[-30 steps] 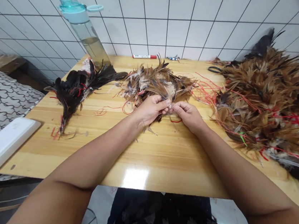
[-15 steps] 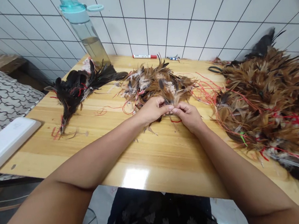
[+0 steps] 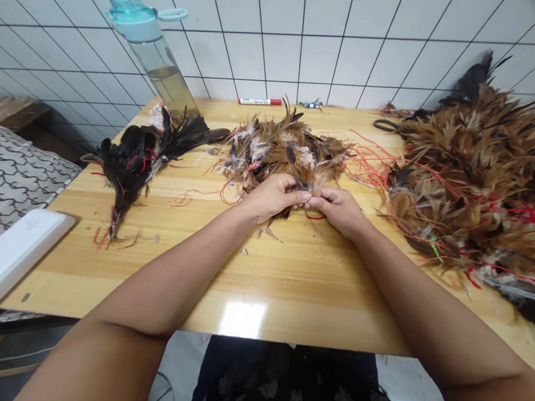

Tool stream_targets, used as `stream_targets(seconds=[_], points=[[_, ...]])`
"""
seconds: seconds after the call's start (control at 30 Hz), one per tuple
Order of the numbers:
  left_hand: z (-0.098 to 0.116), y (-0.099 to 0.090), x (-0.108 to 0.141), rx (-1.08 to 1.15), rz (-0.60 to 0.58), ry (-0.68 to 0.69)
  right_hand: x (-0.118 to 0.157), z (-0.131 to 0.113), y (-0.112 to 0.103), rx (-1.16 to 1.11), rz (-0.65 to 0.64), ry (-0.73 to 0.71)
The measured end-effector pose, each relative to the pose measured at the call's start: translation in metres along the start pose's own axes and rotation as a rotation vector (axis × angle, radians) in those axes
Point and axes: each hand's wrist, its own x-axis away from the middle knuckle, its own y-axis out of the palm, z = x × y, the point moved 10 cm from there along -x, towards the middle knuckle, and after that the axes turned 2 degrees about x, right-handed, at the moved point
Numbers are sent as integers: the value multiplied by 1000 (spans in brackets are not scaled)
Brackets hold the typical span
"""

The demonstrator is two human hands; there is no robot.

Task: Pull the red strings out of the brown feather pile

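Both hands meet at the near edge of a middle pile of brown feathers (image 3: pixel 270 142). My left hand (image 3: pixel 274 196) is closed, thumb against fingers, at the feather bases. My right hand (image 3: pixel 338 208) is pinched just beside it, its fingertips touching those of the left. What lies between the fingertips is too small to make out. A short piece of red string (image 3: pixel 315 217) shows on the wooden table (image 3: pixel 277 289) just below the hands. Loose red strings (image 3: pixel 369 160) run from the middle pile toward a larger pile of brown feathers (image 3: pixel 479 150) on the right.
Black feathers (image 3: pixel 123 165) lie at the left, by a tall bottle (image 3: pixel 166 77). A red marker (image 3: pixel 259 101) and a blue item (image 3: pixel 309 104) rest near the tiled wall. Black scissor handles (image 3: pixel 386 125) stick out by the right pile. A white case (image 3: pixel 17 255) sits at the left edge.
The right hand has shifted very slightly, and its fingertips sit a little closer over the left hand's. The feathers and other objects look the same.
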Motion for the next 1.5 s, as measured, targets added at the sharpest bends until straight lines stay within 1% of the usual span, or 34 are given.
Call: stream_targets(seconds=[0.13, 0.23, 0.37, 0.47, 0.63, 0.9, 1.0, 1.1, 1.17, 1.4, 1.5], points=[[2, -3, 0, -22, 29, 18, 1, 2, -3, -3, 42, 19], [4, -8, -1, 13, 82, 37, 1, 2, -4, -54, 67, 19], [2, -15, 0, 24, 140, 19, 1, 5, -6, -98, 96, 38], [6, -13, 1, -46, 129, 12, 1, 4, -3, -94, 59, 37], [18, -8, 2, -99, 126, 67, 1, 0, -1, -20, 15, 18], [5, -3, 0, -2, 66, 45, 1, 0, 1, 87, -23, -1], [6, -2, 0, -13, 51, 64, 1, -3, 1, 86, -22, -29], [12, 1, 1, -20, 4, 106, 1, -10, 0, 49, -16, -75], [14, 2, 1, -30, -12, 122, 1, -12, 1, 67, -17, -92], [12, -3, 0, -140, 44, 107, 2, -15, 4, 262, -34, -128], [13, -1, 0, -189, 41, 130, 3, -16, 5, 281, -24, -139]])
